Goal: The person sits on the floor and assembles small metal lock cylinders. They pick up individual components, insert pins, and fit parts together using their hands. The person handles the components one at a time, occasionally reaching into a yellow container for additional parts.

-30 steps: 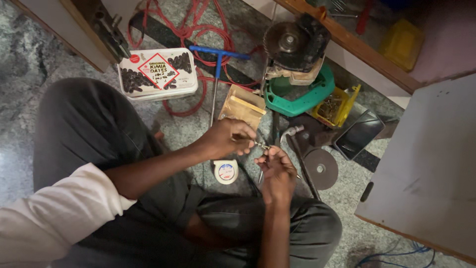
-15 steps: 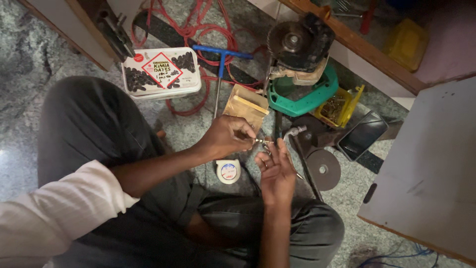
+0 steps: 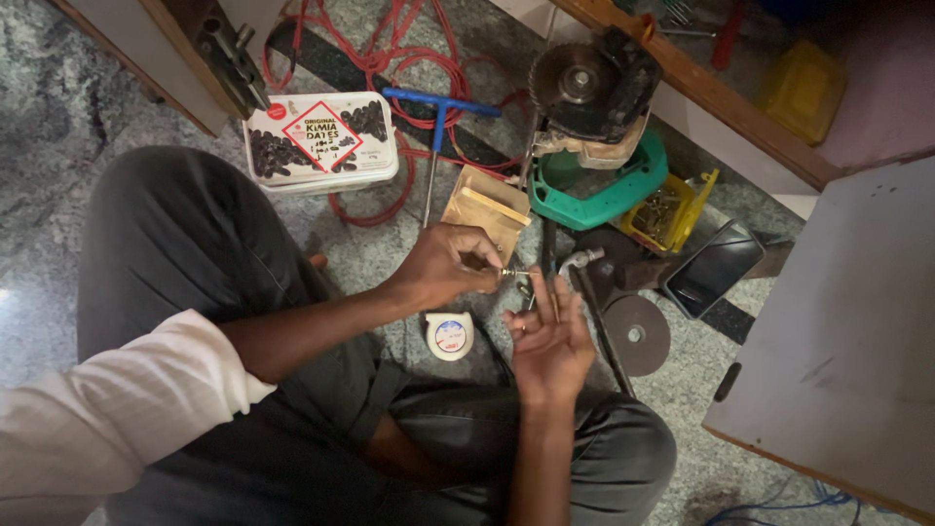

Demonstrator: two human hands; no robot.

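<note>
Head view: the person sat cross-legged on a speckled stone floor (image 3: pixel 58 127); the left hand (image 3: pixel 443 265) was closed in a pinch on a small screw (image 3: pixel 513 273), its tip pointing toward the right hand; the right hand (image 3: pixel 547 336) lay palm up with fingers spread and loose, gripping nothing, just beside the screw's tip; whether a second small part rested on that palm could not be told. A round white tape measure (image 3: pixel 449 337) lay on the floor just below the left hand; a tan paper packet (image 3: pixel 487 206) sat just above it; a blue T-handled wrench (image 3: pixel 437 131) lay near a white tin (image 3: pixel 319 142) and a tangle of red cord (image 3: pixel 390 68); a circular saw (image 3: pixel 592 93) stood on a green base (image 3: pixel 604 195), beside a yellow tray (image 3: pixel 672 209) of small hardware; a grey cutting disc (image 3: pixel 635 334) and a hammer (image 3: pixel 589 292) lay right of the open hand; a dark phone (image 3: pixel 714 271) lay near a pale board (image 3: pixel 838 341). The step in hand appeared to be the handling of a single fastener between the two hands; any next move would seem to call for a steady pinch and a cupped palm, since so small a piece could easily drop among the clutter.
</note>
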